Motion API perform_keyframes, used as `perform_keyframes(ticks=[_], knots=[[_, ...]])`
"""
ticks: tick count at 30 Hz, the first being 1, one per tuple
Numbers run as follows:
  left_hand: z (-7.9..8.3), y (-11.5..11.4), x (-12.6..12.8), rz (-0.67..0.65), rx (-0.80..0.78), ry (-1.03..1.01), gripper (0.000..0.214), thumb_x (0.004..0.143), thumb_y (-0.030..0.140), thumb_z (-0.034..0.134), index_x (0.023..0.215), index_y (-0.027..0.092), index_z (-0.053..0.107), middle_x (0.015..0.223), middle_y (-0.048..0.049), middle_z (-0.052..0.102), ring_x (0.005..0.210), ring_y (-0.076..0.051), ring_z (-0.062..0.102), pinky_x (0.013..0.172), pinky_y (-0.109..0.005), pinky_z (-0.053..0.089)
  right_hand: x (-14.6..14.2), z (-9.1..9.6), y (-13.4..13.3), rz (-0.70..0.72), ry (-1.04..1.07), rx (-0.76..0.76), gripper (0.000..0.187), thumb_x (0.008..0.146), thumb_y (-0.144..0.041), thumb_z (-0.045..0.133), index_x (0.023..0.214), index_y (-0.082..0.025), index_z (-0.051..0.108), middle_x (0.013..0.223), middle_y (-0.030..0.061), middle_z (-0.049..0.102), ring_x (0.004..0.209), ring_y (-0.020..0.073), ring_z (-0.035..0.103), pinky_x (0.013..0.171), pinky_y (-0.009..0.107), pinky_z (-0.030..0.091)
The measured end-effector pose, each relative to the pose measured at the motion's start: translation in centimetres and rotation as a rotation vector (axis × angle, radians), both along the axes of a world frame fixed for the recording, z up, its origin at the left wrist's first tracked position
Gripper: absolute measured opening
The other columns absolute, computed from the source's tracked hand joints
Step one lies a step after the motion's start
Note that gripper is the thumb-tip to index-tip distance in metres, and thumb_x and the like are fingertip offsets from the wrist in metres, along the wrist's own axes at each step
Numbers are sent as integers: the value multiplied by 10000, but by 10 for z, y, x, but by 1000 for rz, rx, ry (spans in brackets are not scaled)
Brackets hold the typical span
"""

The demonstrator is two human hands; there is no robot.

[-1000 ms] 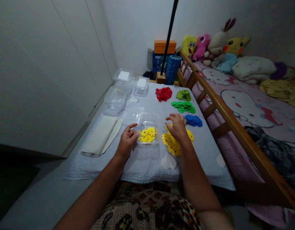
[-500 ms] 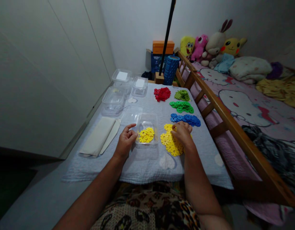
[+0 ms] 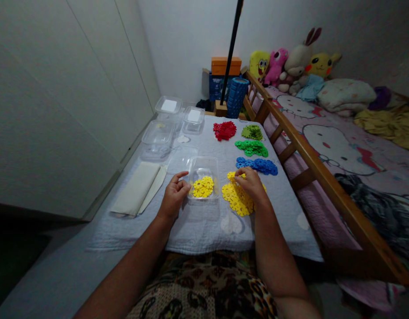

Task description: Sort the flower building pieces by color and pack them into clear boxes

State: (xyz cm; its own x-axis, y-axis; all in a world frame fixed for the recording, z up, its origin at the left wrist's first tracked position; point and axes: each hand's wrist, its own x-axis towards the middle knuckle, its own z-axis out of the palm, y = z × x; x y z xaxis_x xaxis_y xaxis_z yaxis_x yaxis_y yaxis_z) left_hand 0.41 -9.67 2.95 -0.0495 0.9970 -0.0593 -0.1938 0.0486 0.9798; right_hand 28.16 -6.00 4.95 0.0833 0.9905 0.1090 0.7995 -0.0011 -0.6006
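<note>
A clear plastic box (image 3: 204, 166) lies on the pale blue cloth (image 3: 201, 226) with several yellow flower-shaped pieces (image 3: 203, 187) inside. My left hand (image 3: 174, 197) grips the box's left rim, thumb and fingers curled round it. Right of the box is a loose pile of yellow pieces (image 3: 233, 201). My right hand (image 3: 252, 186) rests on that pile with its fingertips pinched on pieces at the far edge. Behind lie a blue pile (image 3: 259, 165), a green pile (image 3: 251, 148), a light green pile (image 3: 252, 131) and a red pile (image 3: 225, 130).
Several clear lidded boxes (image 3: 167, 122) stand at the back left, and a folded white cloth (image 3: 138, 188) lies at the left. A wooden bed rail (image 3: 310, 159) runs along the right, with plush toys (image 3: 291, 62) on the bed. A black pole (image 3: 231, 53) rises behind.
My right hand dropped from above the blue pile onto the yellow pile and its fingers closed on pieces there. My left hand stayed on the box rim.
</note>
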Motion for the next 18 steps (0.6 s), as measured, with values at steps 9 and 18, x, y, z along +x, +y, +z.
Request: perform_keyframes(ticks=[9, 18], knots=[[-4, 1, -2, -11, 6, -8, 528, 775, 314, 740, 1261, 189, 578, 641, 89, 479, 540, -84, 383, 532, -206, 291, -41, 37, -7, 124, 297, 171, 96, 837, -279, 612, 786, -216, 664, 858, 27, 718, 890, 211, 635, 894, 351, 450], [-1, 0, -1, -5, 6, -27, 517, 757, 310, 747, 1236, 201, 584, 642, 90, 472, 539, -87, 389, 522, -203, 299, -83, 39, -16, 374, -72, 28, 167, 900, -158, 622, 891, -268, 747, 950, 16, 744, 1080, 228, 585, 1195, 582, 155]])
